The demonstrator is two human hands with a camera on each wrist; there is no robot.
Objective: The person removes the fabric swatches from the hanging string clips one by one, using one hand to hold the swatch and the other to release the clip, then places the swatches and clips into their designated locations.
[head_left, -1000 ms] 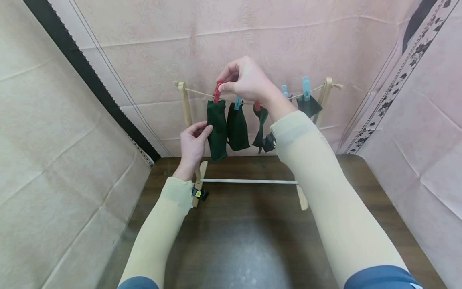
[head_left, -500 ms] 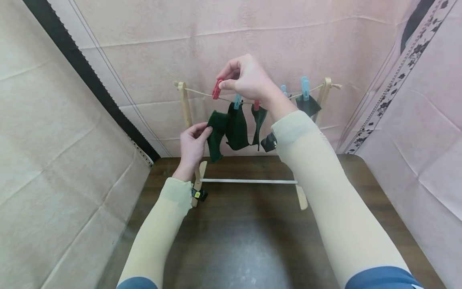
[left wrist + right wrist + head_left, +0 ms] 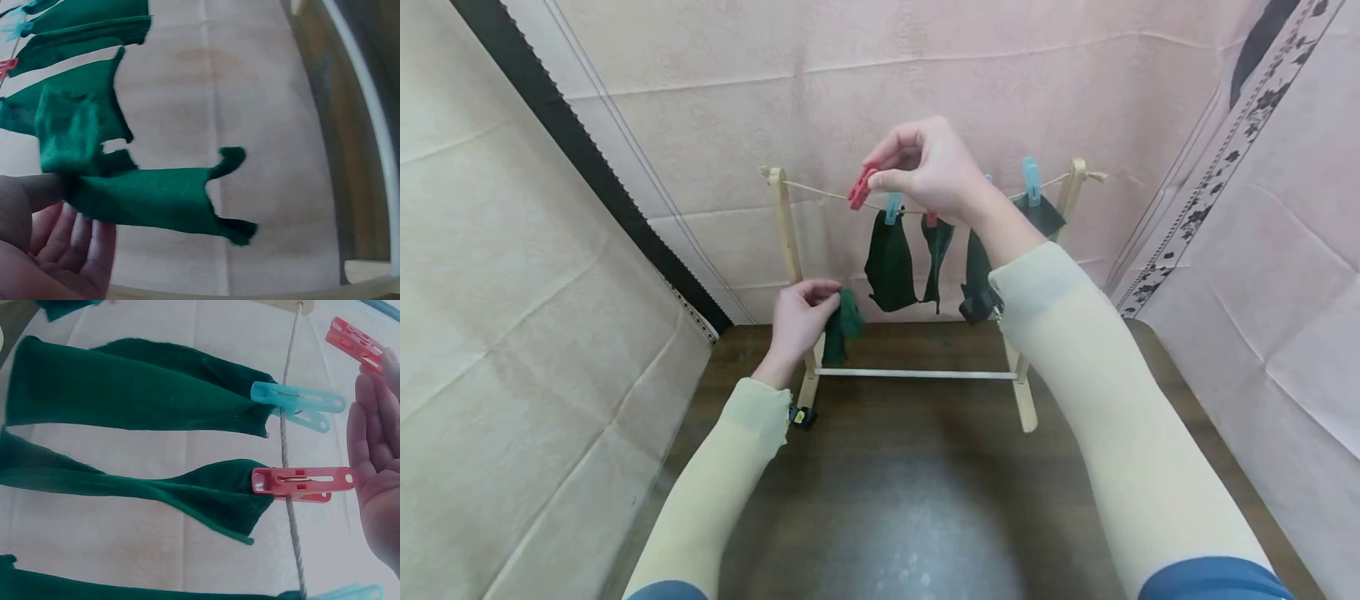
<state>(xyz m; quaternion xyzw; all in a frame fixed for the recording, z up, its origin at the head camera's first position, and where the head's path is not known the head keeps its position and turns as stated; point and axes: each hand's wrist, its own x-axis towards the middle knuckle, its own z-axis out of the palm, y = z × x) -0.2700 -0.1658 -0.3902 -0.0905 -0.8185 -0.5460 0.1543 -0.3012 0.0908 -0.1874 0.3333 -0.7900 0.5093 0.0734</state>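
Note:
Between the thumb and fingers of my left hand (image 3: 801,321) is a small green cloth (image 3: 150,199), off the line, folded over at the grip with its far end hanging loose. Just above the rope line (image 3: 284,444), my right hand (image 3: 936,167) pinches a red clothespin (image 3: 355,344), which has no cloth in it. Nearest to that hand, a green cloth (image 3: 137,390) hangs from a blue clothespin (image 3: 294,400). Beside it, a second, twisted green cloth (image 3: 206,494) hangs from another red clothespin (image 3: 303,481). Further right, more green cloths are partly hidden behind my right arm.
Wooden posts, one left (image 3: 784,221) and one right (image 3: 1070,196), carry the rope. A white rod (image 3: 917,374) joins their feet on the dark wooden table (image 3: 880,483). At the right end stands a blue clothespin (image 3: 1032,182). Pale fabric walls (image 3: 715,133) surround the table.
The red clothespin has come off the cloth and line and moved slightly right in my right hand. My left hand has lowered with the freed green cloth, which has folded over.

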